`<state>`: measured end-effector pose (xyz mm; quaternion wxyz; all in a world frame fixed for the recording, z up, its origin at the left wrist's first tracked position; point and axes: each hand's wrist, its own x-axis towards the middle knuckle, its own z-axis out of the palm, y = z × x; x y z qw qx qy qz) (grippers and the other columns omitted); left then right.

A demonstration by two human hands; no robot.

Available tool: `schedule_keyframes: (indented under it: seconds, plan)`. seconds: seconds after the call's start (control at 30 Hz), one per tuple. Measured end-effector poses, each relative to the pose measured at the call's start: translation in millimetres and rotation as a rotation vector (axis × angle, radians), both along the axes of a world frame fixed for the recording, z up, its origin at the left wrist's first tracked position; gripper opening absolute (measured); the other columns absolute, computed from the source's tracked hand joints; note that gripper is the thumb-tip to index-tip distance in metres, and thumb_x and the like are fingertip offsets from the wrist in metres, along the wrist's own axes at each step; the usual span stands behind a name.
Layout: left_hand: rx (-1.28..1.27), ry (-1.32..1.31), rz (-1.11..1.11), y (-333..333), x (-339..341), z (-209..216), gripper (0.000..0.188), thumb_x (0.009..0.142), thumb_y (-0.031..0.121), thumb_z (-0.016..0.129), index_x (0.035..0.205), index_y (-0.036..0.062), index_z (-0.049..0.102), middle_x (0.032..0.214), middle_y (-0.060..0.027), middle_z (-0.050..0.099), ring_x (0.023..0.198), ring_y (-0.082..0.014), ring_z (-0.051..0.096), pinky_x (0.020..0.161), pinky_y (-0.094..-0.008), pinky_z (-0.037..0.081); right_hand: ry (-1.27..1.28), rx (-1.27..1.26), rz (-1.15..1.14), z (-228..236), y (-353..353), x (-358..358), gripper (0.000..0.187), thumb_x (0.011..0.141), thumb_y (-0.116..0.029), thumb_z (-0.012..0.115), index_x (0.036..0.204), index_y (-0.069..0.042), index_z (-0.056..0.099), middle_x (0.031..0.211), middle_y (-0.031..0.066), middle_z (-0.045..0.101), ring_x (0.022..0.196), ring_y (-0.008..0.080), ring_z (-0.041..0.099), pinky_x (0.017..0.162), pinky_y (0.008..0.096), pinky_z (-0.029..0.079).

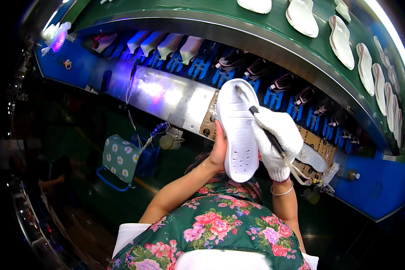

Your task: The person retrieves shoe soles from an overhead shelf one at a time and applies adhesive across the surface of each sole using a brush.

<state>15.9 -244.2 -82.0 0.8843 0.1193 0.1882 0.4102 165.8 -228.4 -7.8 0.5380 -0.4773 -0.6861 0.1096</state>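
A white shoe sole [240, 130] is held up lengthwise in front of me, its hollow inner face turned toward me. My bare left hand [219, 150] grips its left edge, with the thumb along the side. In a white knitted glove, my right hand [279, 135] closes round a slim dark-handled brush [274, 143] with a pale hose running from its lower end. The brush tip lies over the upper part of the sole, blurred, so contact is hard to judge. Part of the sole's right edge is hidden behind the glove.
Another sole [311, 157] rests on cardboard [208, 118] on the bench to my right. Beyond, blue racks [198, 67] carry dark shoe uppers [281, 83] and pale covered pieces. Several soles line a green upper conveyor [202, 9]. A small bottle [353, 174] stands at the right.
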Motion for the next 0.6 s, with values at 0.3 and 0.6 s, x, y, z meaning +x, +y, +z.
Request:
schedule_keyframes:
  seconds: [0.3, 0.6]
  plan:
    - [0.111, 0.225, -0.011, -2.6, -5.6, -9.0, 0.091, 0.089, 0.077, 0.009, 0.151, 0.011, 0.026, 0.143, -0.0112, 0.045, 0.131, -0.023, 0.046, 0.108, -0.0387, 0.041, 0.001, -0.096, 0.24, 5.0, -21.8, -14.0, 0.025, 0.073, -0.005, 0.077, 0.097, -0.01, 0.074, 0.091, 0.0101, 0.071, 0.081, 0.0277, 0.068, 0.074, 0.0343, 0.053]
    - [0.227, 0.223, -0.022, 10.6, -27.2, -15.2, 0.096, 0.088, 0.079, 0.014, 0.151, 0.0083, 0.025, 0.146, -0.0126, 0.042, 0.133, -0.0266, 0.044, 0.112, -0.0439, 0.037, -0.154, -0.039, 0.254, 0.3, -24.2, -22.7, 0.028, 0.071, -0.005, 0.076, 0.098, -0.011, 0.074, 0.093, 0.009, 0.071, 0.082, 0.0276, 0.068, 0.073, 0.0346, 0.053]
